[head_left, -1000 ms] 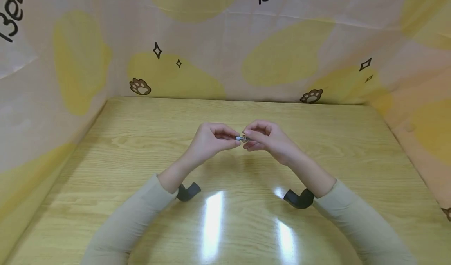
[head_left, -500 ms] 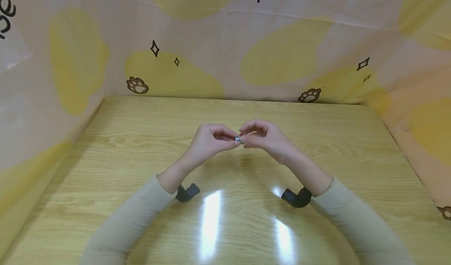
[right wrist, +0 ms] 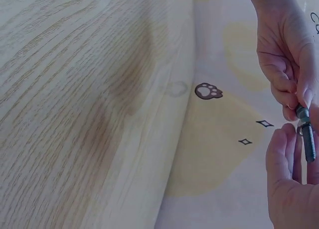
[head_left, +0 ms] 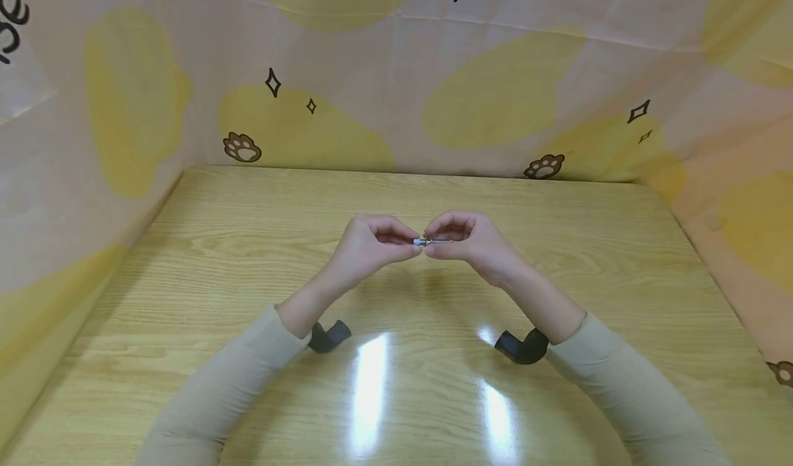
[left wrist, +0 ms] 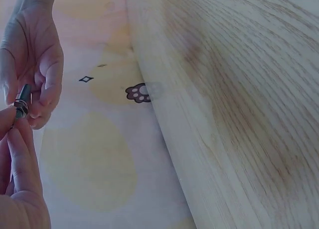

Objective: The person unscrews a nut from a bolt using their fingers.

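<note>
Above the middle of the table, my left hand pinches one end of a small metal bolt between thumb and fingertips. In the left wrist view the bolt shows silvery rings, like a nut or washers, near the pinched end. My right hand faces it with thumb and fingers curled round the bolt at those rings. The right wrist view shows the dark threaded shank pointing into the right hand's palm side. Whether the right fingertips press the rings firmly is hard to tell.
The wood-grain table reflects two bright light streaks in front. A patterned cloth with yellow patches and paw prints stands behind the table and along both sides. Black curved pieces sit below each wrist.
My right thumb and fingers have moved over the bolt's rings, covering more of it half a second ago and parting now so the shank shows. The left hand keeps its pinch nearly still.
</note>
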`<state>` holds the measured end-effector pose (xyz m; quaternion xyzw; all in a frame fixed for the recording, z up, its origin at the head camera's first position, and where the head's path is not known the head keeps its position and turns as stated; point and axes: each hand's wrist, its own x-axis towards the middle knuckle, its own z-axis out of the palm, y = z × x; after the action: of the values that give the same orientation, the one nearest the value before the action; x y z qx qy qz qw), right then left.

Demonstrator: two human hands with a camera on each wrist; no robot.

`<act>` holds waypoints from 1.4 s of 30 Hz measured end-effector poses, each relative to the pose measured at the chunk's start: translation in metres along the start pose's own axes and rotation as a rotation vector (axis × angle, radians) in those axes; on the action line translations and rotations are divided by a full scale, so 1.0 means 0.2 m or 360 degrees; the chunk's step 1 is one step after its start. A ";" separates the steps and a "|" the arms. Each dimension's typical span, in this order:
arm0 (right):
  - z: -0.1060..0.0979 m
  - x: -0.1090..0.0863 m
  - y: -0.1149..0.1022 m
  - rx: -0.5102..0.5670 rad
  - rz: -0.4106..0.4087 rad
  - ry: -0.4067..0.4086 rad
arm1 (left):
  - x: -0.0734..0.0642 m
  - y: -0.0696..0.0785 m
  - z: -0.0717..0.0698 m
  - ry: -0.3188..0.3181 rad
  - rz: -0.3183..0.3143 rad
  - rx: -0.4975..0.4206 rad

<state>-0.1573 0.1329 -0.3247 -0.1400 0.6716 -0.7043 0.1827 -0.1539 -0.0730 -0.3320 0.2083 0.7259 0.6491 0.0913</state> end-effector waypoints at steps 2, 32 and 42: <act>0.00 0.00 -0.01 -0.0014 0.0017 -0.0008 | 0.00 0.00 0.00 0.0003 0.0011 0.0001; 0.00 -0.02 -0.02 0.0015 0.0084 -0.0011 | -0.02 0.03 0.00 0.0014 0.0058 -0.0031; 0.00 -0.02 -0.02 0.0082 0.0113 -0.0061 | -0.02 0.02 0.00 0.0021 0.0063 -0.0004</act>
<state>-0.1542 0.1353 -0.3211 -0.1247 0.6541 -0.7116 0.2240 -0.1488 -0.0746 -0.3283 0.2184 0.7215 0.6530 0.0738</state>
